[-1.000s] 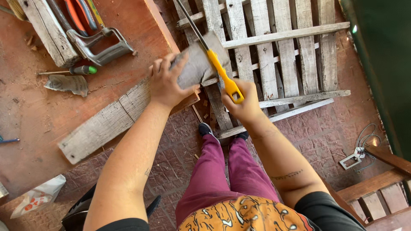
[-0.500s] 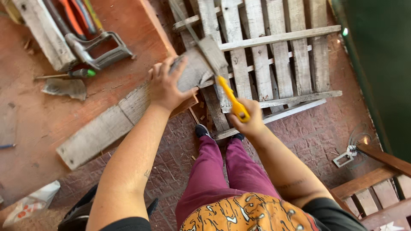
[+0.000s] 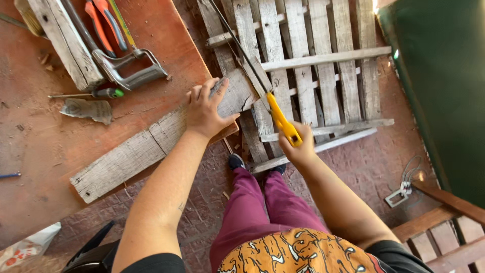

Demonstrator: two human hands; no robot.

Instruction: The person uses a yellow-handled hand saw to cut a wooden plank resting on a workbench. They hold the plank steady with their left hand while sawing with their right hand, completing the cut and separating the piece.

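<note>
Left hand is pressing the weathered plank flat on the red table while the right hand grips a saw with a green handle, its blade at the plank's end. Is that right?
Not quite: the saw handle is yellow, not green, as the head view shows. The rest holds: the left hand presses the weathered plank flat on the red table, and the right hand grips the saw, its blade at the plank's end.

Saw blade (image 3: pixel 237 43) tip beyond the top edge

Head camera, looking steeply down, close above workbench (image 3: pixel 45 146)
</note>
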